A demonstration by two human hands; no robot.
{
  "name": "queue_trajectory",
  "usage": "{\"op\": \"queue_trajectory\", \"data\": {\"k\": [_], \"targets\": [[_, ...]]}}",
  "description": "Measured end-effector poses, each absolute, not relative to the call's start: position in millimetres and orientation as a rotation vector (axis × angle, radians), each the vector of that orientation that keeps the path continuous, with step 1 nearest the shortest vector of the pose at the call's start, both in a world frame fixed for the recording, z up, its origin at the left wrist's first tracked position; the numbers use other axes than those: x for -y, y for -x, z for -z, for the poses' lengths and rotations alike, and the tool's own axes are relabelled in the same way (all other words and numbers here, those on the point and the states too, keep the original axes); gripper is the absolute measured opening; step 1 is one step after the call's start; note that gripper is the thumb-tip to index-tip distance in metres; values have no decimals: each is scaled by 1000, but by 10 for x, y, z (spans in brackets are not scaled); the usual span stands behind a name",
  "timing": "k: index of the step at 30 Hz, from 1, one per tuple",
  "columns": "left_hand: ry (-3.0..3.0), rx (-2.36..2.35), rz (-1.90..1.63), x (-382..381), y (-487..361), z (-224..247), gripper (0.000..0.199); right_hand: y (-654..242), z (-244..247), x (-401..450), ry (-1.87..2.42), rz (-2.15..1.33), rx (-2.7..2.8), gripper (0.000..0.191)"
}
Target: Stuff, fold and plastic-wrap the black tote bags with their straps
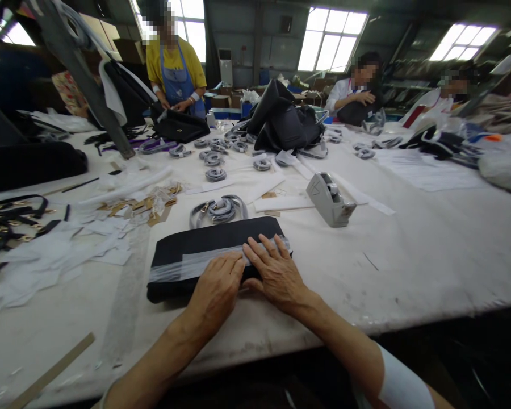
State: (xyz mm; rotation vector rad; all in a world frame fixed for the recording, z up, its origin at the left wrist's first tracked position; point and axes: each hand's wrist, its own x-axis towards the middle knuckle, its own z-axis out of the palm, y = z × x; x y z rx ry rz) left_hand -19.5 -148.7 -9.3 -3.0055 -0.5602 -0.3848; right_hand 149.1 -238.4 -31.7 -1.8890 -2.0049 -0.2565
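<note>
A black bag (221, 232) lies flat in front of me at the table's near side. Around its middle runs a translucent whitish strip (196, 263). My right hand (276, 270) rests on the strip and the bag's right part, palm down with fingers spread. Close beside it, my left hand (219, 284) presses on the strip near the bag's front edge, fingers together and bent; whatever lies under its fingertips is hidden. Just behind the bag sits a coiled grey strap (221, 210) in clear wrapping, with a gold-coloured clip.
A grey tape dispenser (330, 199) stands right of the bag. White paper pieces (106, 238) and black straps (8, 227) lie at left. Further back are several wrapped coils (215, 174) and a black bag heap (285, 122). A person in yellow (176, 74) and other people work opposite.
</note>
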Motion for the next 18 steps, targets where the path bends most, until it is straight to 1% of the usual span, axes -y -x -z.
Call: {"op": "queue_trajectory", "data": {"k": [4,11,13,15,18], "targets": [[2948,642,382,1581,54,277,48,-1689,291,2397,1796,263,2110,75],[2916,813,268,1694,-143,234,82,-1981,338,2434,1922,308,2022,70],[2891,852,280,1713,-203,241,87,-2097,351,2487,1965,273,1925,64],[2880,872,292,1720,-239,260,91,-2251,310,2583,1969,243,1765,54],[2884,875,300,1717,-252,284,92,-2567,120,2781,1939,302,1373,42]]}}
